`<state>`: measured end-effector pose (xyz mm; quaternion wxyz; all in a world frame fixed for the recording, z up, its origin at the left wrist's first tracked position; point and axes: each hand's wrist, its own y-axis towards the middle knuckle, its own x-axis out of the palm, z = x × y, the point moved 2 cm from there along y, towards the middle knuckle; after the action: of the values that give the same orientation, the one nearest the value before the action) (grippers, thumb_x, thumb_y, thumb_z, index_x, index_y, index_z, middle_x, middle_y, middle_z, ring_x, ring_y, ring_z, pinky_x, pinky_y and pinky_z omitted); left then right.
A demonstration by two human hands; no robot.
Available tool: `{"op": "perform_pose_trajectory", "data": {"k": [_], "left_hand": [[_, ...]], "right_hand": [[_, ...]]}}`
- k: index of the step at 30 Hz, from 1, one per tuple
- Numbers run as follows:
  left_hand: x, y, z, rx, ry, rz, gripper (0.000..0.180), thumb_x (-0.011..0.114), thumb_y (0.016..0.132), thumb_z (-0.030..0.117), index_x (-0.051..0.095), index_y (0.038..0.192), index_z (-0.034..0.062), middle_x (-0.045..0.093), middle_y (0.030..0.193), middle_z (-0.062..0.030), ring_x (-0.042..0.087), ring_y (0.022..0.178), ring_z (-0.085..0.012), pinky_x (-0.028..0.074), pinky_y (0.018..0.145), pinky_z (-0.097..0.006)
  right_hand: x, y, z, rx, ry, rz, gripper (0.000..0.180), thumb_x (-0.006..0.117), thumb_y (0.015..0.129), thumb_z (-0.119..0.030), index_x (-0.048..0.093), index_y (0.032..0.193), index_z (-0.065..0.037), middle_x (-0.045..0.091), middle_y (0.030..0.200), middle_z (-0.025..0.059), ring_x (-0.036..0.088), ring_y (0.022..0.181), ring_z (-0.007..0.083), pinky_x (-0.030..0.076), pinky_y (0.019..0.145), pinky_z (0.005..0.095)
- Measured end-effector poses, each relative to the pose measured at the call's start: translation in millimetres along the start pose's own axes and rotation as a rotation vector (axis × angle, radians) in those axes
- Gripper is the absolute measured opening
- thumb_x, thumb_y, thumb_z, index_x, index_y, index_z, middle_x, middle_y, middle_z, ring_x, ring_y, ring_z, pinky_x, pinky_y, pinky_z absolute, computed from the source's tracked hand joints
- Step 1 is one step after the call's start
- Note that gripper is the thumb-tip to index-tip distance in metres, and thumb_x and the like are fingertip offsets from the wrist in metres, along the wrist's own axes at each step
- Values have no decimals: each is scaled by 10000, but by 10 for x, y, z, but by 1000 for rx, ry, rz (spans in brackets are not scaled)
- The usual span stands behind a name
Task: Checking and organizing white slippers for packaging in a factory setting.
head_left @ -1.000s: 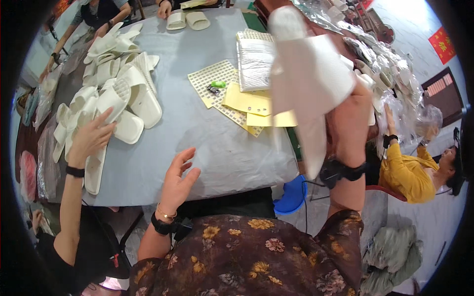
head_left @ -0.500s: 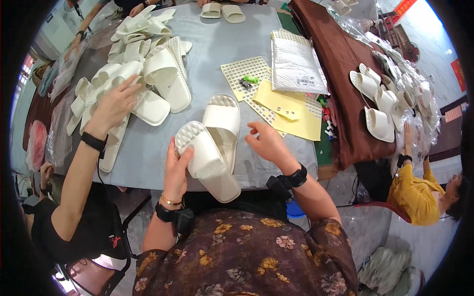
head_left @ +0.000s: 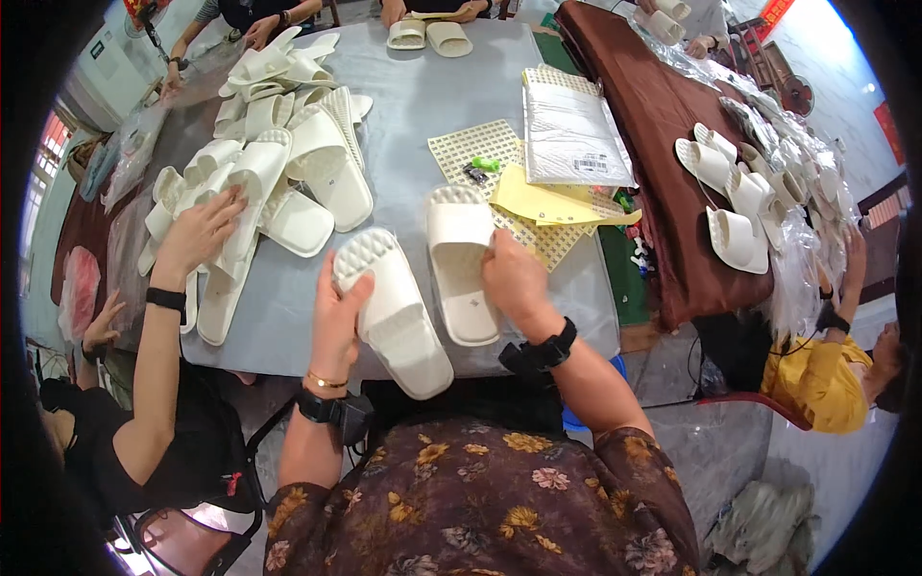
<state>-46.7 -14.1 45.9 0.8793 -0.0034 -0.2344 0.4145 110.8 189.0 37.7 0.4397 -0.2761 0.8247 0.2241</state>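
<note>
My left hand (head_left: 338, 312) is wrapped round the side of a white slipper (head_left: 396, 322) with a bumpy toe end, its thumb on top; the slipper overhangs the table's front edge. Beside it, to the right, lies a second white slipper (head_left: 461, 226), apart from the first. My right hand (head_left: 519, 285) is closed at this one's right edge, by the strap, with the fingertips partly hidden. A small dark mark shows on its insole. Just beyond the right hand are a yellow sheet (head_left: 547, 200) with one edge curled up and sticker sheets (head_left: 471, 144).
A pile of white slippers (head_left: 274, 154) fills the left, where a co-worker's hand (head_left: 202, 235) rests. A white padded mailer (head_left: 579, 134) lies at the right. More slippers (head_left: 735, 235) sit on brown cloth (head_left: 663, 192). Another person handles a slipper pair (head_left: 429, 36) at the far edge.
The two slippers, overlapping before, are now side by side. My right hand has come down onto the right one. The yellow sheet's edge has curled up. The co-worker's hand at left has moved lower.
</note>
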Motion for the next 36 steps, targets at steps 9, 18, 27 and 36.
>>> {"op": "perform_pose_trajectory", "data": {"k": [9,18,27,36], "left_hand": [[520,452,331,104,82,-70,770,664,924,47,200,1534,-29,505,1381,-146,560,1194,-199,485,997,-322],[256,684,-340,255,820,-35,800,745,860,334,380,1458,-52,405,1460,-266,387,1372,-367,324,1136,-427],[301,118,-398,688,1151,11,585,717,842,212,511,1362,40,407,1475,-226,349,1389,-399,282,1141,-494],[681,-439,-609,795,1280,-343,496,727,819,191,590,1282,75,474,1433,-154,386,1374,-386,301,1132,-493]], "right_hand": [[-831,103,244,-4,-146,291,134,559,905,-174,542,953,-49,681,840,197,678,751,414,539,679,516],[-449,-252,803,110,-232,43,248,626,902,-273,610,1020,-56,692,887,202,680,812,407,541,726,508],[-710,-133,1153,-31,-113,270,228,656,863,-114,650,1076,-31,637,982,184,622,958,360,517,804,452],[-648,-245,879,-66,238,120,82,675,848,-50,692,925,-27,642,875,147,654,740,301,536,664,368]]}}
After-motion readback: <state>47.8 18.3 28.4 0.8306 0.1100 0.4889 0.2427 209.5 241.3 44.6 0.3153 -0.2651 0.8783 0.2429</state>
